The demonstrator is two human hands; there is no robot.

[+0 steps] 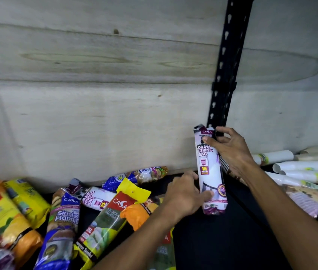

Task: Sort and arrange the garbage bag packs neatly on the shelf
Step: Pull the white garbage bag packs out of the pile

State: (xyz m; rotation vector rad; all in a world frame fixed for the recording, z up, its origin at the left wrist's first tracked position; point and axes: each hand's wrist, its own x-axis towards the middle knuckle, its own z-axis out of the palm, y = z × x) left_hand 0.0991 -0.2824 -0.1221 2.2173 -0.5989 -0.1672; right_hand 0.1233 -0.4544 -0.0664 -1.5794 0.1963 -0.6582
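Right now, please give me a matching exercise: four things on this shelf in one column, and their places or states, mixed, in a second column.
Things:
1. white drawstring pack
2. Singlet Handle pack
3. black upright
4. white rolls

Places or states:
A. fixed to the wooden back wall
B. lying at the far right of the shelf
C. held upright by both hands
D. lying flat in the loose pile at the left

Pairs: 1-C, 2-D, 3-A, 4-B
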